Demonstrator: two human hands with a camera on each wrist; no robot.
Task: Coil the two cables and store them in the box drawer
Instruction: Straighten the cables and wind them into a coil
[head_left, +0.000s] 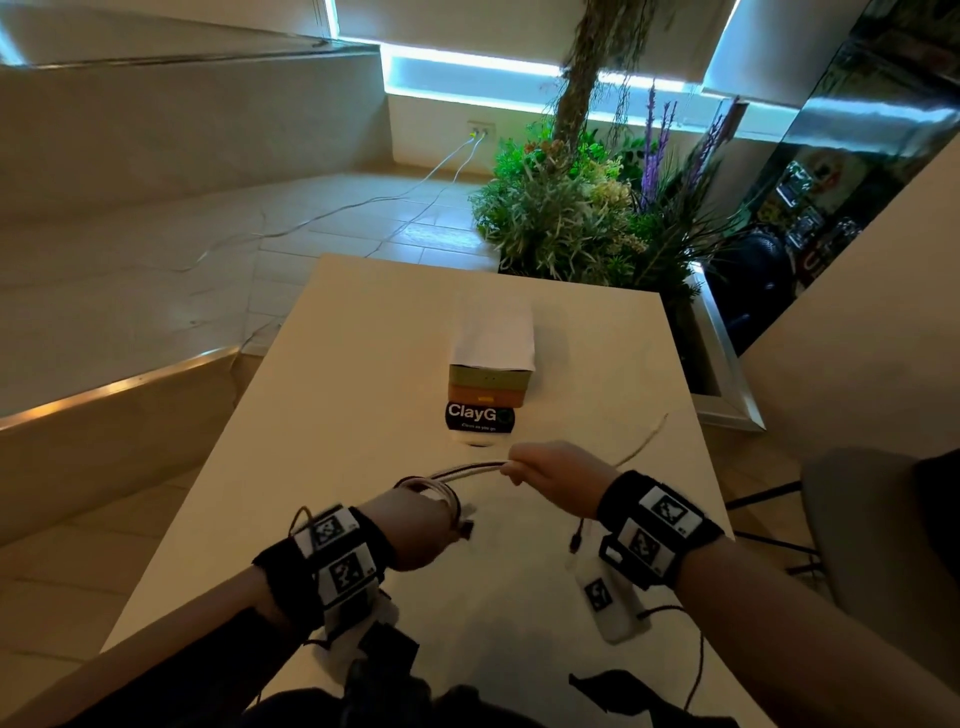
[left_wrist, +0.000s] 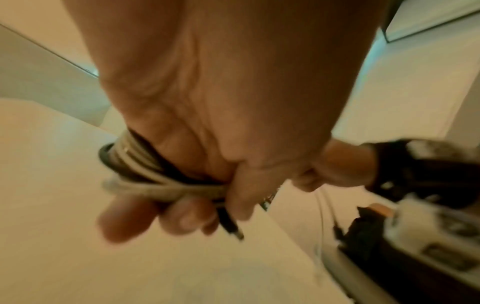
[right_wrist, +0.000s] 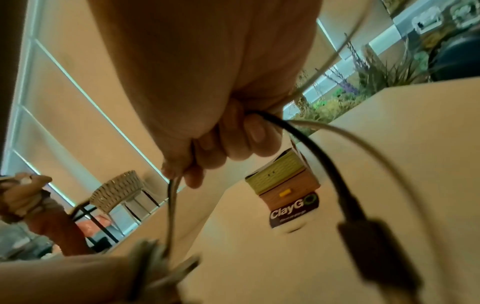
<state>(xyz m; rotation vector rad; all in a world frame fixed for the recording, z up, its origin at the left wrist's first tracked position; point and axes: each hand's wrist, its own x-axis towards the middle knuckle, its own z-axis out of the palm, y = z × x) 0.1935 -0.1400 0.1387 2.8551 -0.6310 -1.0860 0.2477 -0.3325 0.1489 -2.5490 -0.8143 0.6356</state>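
The left hand (head_left: 415, 525) is low in the middle of the head view, just over the worktop (head_left: 363, 332). Its fingers (left_wrist: 182, 216) are curled round a small coil (left_wrist: 135, 164) of white and black cable loops, and it holds them tight. A short black plug (left_wrist: 231, 226) pokes out under the thumb.

The right hand (head_left: 556, 462) is a little to the right and a bit higher in the frame. It is closed round the white cable (head_left: 472, 470) and the black cable (right_wrist: 314, 152), which run side by side from this hand across to the coil. Past the right hand, the white cable trails away toward the right edge of the worktop. In the right wrist view, the black cable bends down from the fingers (right_wrist: 233, 144) to a blurry dark plug (right_wrist: 376, 253) at the lower right.

The box (head_left: 491, 364) sits in the middle of the frame, farther back on the worktop, well apart from both hands. It has a white top, a green drawer (head_left: 488, 382) and a brown drawer (head_left: 485, 397) below it. Both drawers look closed. A dark ClayGo sign (head_left: 478, 415) stands right in front of the box.

Plants (head_left: 571, 208) fill the upper right behind the worktop.
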